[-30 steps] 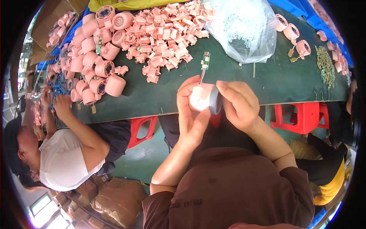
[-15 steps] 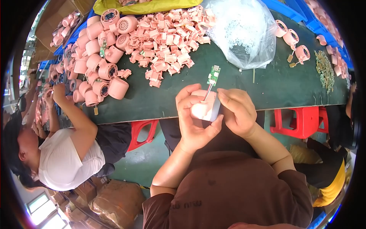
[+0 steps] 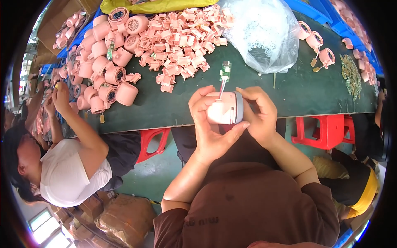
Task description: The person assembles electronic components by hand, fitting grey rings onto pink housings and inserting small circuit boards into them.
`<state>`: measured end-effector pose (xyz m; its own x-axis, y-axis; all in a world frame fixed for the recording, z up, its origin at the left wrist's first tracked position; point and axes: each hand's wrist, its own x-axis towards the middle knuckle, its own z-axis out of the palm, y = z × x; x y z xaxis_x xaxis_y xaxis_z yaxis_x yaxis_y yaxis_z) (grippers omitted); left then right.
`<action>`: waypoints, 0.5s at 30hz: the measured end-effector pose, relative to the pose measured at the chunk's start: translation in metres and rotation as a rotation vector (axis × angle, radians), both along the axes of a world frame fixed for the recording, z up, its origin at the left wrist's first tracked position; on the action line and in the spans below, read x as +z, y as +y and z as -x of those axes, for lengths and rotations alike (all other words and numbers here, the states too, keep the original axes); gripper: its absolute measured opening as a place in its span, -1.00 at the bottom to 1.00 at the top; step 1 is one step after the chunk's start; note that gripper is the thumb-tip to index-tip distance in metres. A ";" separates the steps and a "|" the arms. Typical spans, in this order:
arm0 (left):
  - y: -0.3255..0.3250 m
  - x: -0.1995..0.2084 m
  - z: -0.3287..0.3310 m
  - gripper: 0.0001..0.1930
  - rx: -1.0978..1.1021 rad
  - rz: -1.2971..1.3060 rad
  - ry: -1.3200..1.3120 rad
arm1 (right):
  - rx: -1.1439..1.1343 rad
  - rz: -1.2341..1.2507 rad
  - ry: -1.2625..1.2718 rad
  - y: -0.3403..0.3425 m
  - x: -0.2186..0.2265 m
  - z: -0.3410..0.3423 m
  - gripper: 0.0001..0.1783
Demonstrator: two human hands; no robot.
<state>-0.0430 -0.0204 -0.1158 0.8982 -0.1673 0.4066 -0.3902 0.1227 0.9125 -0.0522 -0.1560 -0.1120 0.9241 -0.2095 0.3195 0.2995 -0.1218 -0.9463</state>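
Observation:
A round pink plastic housing (image 3: 219,112) with a grey ring (image 3: 239,108) on its right end is held between my two hands, above the table's near edge. My left hand (image 3: 205,134) wraps its left side, with the thumb below. Curled around the grey-ringed end is my right hand (image 3: 261,118); some of its fingertips are hidden behind the part. A small green circuit board (image 3: 225,71) stands out from the top of the housing on thin wires (image 3: 222,89).
Loose pink brackets (image 3: 178,45) are heaped on the green table (image 3: 165,109), left of a clear plastic bag (image 3: 264,37) of small pieces. More pink housings (image 3: 99,70) pile at left; several (image 3: 314,40) lie at right beside small metallic parts (image 3: 351,76). A co-worker (image 3: 70,173) sits at left.
The housing has turned in my hands, so its grey ring shows more fully. The circuit board has swung left and further upright. My right fingers have shifted around the ringed end.

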 end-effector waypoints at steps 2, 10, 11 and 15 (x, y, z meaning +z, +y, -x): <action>0.001 0.005 0.000 -0.15 0.000 0.065 0.035 | 0.078 -0.358 0.252 0.000 0.002 -0.001 -0.85; 0.005 0.019 0.004 -0.14 -0.031 0.227 0.273 | 0.249 -0.766 0.576 -0.013 0.004 -0.013 -0.84; 0.005 0.019 0.004 -0.14 -0.028 0.240 0.293 | 0.249 -0.767 0.579 -0.015 0.003 -0.014 -0.84; 0.006 0.017 0.003 -0.14 -0.021 0.217 0.290 | 0.287 -0.826 0.590 -0.017 0.000 -0.014 -0.85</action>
